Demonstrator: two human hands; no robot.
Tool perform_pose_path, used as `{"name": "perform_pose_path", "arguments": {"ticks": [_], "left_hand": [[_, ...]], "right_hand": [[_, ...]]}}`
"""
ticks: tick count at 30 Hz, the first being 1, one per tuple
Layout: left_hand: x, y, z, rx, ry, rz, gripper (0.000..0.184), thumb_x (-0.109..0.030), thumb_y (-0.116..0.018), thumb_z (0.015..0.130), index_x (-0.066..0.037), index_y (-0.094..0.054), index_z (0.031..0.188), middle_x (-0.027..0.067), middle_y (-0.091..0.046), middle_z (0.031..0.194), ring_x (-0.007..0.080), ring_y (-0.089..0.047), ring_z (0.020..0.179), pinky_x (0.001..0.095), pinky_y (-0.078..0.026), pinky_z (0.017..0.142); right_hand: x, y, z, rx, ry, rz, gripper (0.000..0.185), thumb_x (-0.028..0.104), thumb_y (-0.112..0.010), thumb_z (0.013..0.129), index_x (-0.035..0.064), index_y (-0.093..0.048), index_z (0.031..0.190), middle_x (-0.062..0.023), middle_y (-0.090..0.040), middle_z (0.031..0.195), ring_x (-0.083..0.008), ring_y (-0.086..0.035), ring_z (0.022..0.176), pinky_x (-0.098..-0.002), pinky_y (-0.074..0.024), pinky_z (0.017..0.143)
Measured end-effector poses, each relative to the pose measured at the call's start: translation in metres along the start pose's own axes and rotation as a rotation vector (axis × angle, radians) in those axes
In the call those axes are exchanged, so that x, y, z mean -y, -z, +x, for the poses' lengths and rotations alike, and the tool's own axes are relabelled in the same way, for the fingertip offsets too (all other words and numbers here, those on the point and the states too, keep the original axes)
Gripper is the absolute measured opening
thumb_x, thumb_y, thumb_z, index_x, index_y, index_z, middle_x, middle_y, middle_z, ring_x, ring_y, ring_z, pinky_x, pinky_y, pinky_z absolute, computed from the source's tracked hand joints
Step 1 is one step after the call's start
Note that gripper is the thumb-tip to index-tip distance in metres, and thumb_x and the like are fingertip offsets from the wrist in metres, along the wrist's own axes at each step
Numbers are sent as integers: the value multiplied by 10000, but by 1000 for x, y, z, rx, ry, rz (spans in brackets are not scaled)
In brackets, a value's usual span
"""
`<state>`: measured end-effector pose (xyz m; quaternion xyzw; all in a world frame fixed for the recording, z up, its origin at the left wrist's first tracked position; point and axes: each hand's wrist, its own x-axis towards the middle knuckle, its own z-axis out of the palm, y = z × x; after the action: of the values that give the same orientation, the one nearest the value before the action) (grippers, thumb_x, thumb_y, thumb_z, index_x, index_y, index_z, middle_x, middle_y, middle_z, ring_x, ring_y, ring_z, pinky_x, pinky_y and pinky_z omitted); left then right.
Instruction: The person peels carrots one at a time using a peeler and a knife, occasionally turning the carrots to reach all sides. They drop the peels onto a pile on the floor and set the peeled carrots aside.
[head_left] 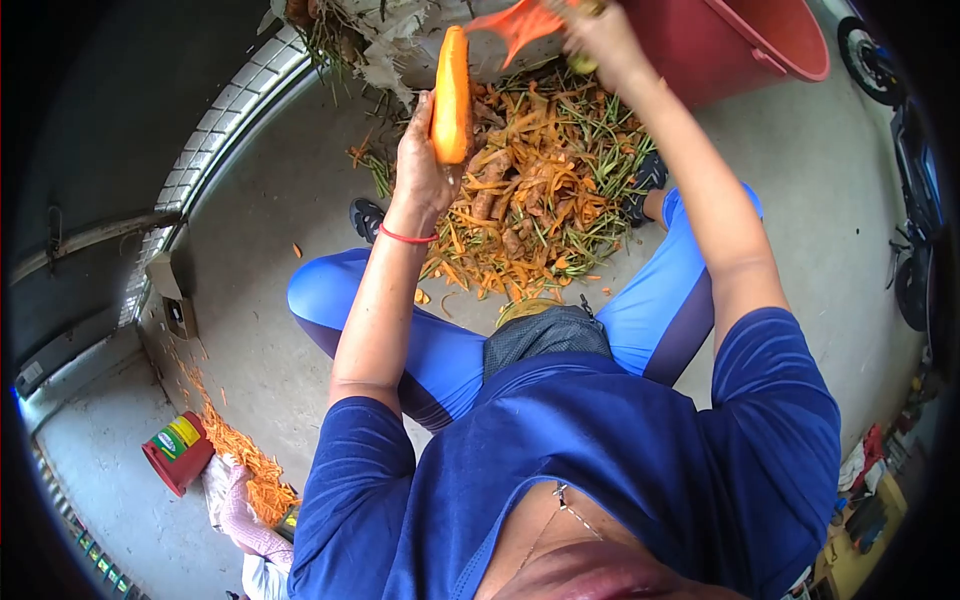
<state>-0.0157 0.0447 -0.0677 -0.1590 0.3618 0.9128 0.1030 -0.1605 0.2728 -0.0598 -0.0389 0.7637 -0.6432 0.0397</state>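
Note:
My left hand (422, 165) is wrapped round the lower part of a peeled orange carrot (452, 95), which stands nearly upright with its narrower end up. To the right of it, my right hand (603, 48) is closed on an orange-red, two-pronged peeler (518, 27), blurred by motion. The prongs point toward the carrot but are apart from it. Yellowish-green patches show at my right fingers; what they are I cannot make out. Beneath both hands, a heap of peelings (545, 200) and green stalks covers the floor, with some brownish unpeeled roots (487, 190) in it.
A large red tub (720, 55) stands at upper right. Pale torn sacking (400, 45) lies beyond the heap. At lower left, a person's pink sleeve (250, 515) is beside orange shreds (240, 450) and a red bucket (180, 455). A motorbike (912, 180) stands at far right.

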Motion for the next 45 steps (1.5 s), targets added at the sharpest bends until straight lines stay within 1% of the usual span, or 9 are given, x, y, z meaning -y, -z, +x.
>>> {"name": "perform_pose_path", "arguments": {"ticks": [9, 10, 13, 16, 22, 24, 26, 35, 45], "left_hand": [[4, -8, -1, -5, -26, 7, 369, -335, -497, 984, -37, -520, 1200, 88, -632, 992, 187, -654, 857, 363, -592, 765], [4, -11, -1, -8, -11, 44, 368, -336, -477, 994, -52, -508, 1224, 72, -622, 998, 172, -639, 859, 340, -578, 761], [3, -35, -13, -82, 78, 107, 370, -320, -452, 1010, -78, -493, 1286, 34, -586, 1022, 123, -592, 841, 275, -533, 719], [11, 3, 15, 392, -14, -98, 419, -314, -571, 952, -20, -515, 1245, 80, -576, 1082, 133, -590, 957, 199, -499, 713], [42, 16, 40, 58, 176, 166, 544, -495, -410, 945, -96, -525, 1296, 41, -548, 1140, 237, -548, 1041, 427, -457, 888], [75, 65, 62, 20, 485, 900, 524, -465, -430, 911, -86, -590, 1236, 123, -575, 1202, 255, -559, 1138, 414, -439, 969], [101, 112, 63, 41, 195, 1665, 399, -304, -545, 885, -27, -640, 1155, 221, -614, 1184, 346, -566, 1125, 404, -436, 979], [69, 162, 144, -687, 23, 1367, 328, -196, -435, 973, -1, -555, 1210, 261, -502, 1269, 366, -564, 1056, 438, -483, 873], [68, 319, 202, -821, -11, 1370, 303, -91, -480, 878, -1, -629, 1126, 198, -648, 1116, 339, -618, 1023, 409, -483, 878]], "right_hand": [[10, -31, -23, 228, 1, -137, 401, 459, -686, 855, 82, -606, 965, 7, -546, 716, -81, -527, 614, -250, -461, 560], [36, -30, -22, 89, -44, 182, 273, 340, -686, 882, 109, -547, 922, 32, -485, 601, -68, -400, 421, -243, -273, 329], [29, 7, 9, 66, -50, 126, 269, 336, -685, 883, 104, -565, 945, 28, -513, 638, -71, -412, 432, -238, -273, 331], [24, 10, 18, -127, 5, 98, 274, 320, -684, 883, 89, -563, 970, 21, -505, 638, -73, -406, 423, -242, -272, 333], [-22, 1, 29, -57, 49, -11, 500, 284, -705, 872, 26, -538, 1266, -12, -603, 817, -93, -469, 547, -247, -422, 521], [-36, 5, 20, -175, 419, -273, 399, 285, -703, 875, 37, -581, 1163, 9, -578, 779, -75, -453, 544, -231, -407, 495], [-23, 26, 3, -137, 341, -580, 444, 442, -686, 855, 53, -604, 1051, -53, -625, 803, -144, -599, 744, -302, -498, 707], [33, 47, -54, -94, 235, -404, 203, 197, -655, 901, 18, -577, 959, -104, -566, 749, -184, -483, 679, -314, -451, 670], [23, 35, -75, 229, 271, -808, 223, 25, -670, 839, -31, -563, 1027, -165, -597, 926, -327, -590, 813, -357, -465, 734]]}}
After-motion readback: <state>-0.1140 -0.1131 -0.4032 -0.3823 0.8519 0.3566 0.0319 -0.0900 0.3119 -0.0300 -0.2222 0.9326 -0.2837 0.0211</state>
